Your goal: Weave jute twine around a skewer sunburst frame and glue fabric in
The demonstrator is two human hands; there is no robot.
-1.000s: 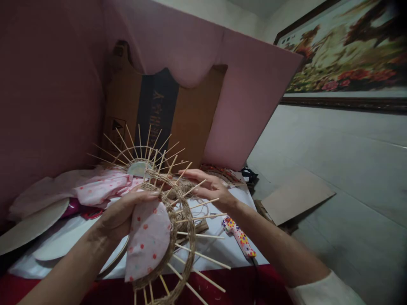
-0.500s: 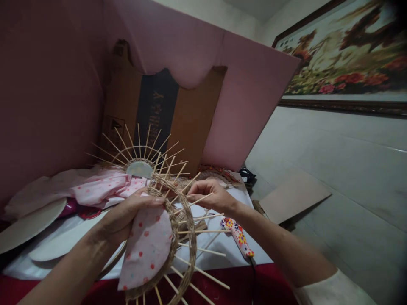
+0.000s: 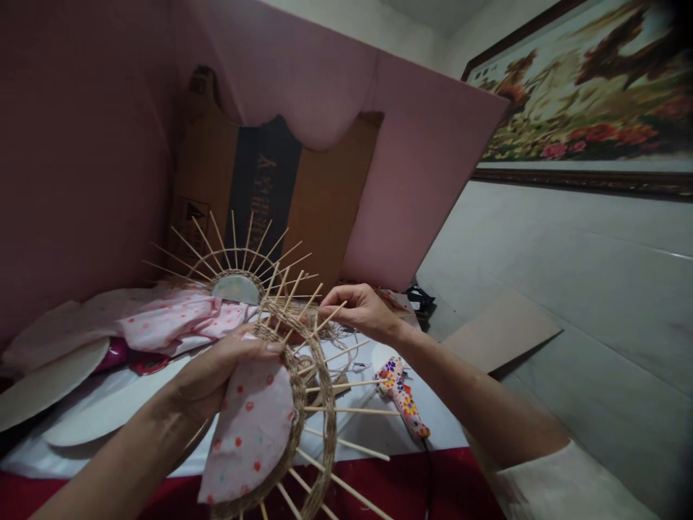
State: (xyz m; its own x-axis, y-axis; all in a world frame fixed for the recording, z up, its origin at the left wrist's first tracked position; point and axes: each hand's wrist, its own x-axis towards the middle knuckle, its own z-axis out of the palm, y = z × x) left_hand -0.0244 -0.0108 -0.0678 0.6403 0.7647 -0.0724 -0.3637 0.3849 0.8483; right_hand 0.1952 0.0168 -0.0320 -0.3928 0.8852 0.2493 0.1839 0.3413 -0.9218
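Note:
My left hand (image 3: 241, 361) is closed on a half-round woven frame (image 3: 326, 404), thumb on top near its straight side. Pale sticks fan out from the frame through two bands of braided jute. Its half-round centre (image 3: 252, 426) is covered in pink fabric with red flowers. To the right of the upper sticks, my right hand (image 3: 360, 310) pinches what looks like a strand of jute twine (image 3: 318, 318) at its fingertips. The strand's path behind the sticks is partly hidden.
Behind stands a similar half-round stick frame (image 3: 237, 289). Crumpled pink floral fabric (image 3: 173, 321) and pale oval boards (image 3: 113, 404) lie left. A flower-patterned glue gun (image 3: 403, 397) with a cord rests on the white tabletop (image 3: 368, 433). A large pink panel (image 3: 411, 166) rises behind.
My right hand has moved slightly up, its fingertips still pinched beside the upper sticks. The frame in my left hand has tilted a little.

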